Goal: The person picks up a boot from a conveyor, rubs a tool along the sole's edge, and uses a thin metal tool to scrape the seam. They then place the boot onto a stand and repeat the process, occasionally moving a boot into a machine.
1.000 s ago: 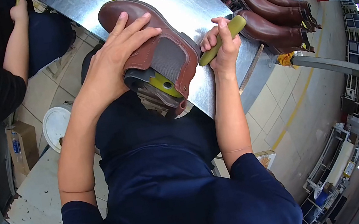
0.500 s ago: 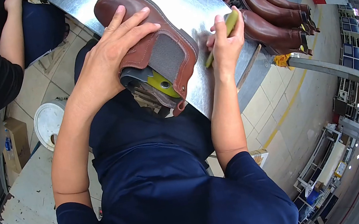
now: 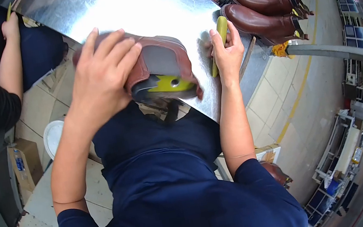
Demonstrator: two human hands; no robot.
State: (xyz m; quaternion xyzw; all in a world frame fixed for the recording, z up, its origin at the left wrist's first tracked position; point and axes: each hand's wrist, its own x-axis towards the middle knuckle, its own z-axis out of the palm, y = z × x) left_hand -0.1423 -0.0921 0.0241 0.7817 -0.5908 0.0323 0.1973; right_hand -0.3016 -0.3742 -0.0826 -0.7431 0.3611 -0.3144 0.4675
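The brown boot [image 3: 161, 66] lies at the near edge of the metal desk [image 3: 124, 7], its opening turned toward us with a yellow last [image 3: 167, 85] showing inside. Our left hand [image 3: 100, 77] lies spread over its upper, fingers splayed and pressing down — a flat hold, not a closed grip. Just beside the heel, our right hand [image 3: 228, 54] stands upright, its grip clamped on a green-handled tool [image 3: 219, 41]. More brown boots [image 3: 261, 14] rest further right — well apart.
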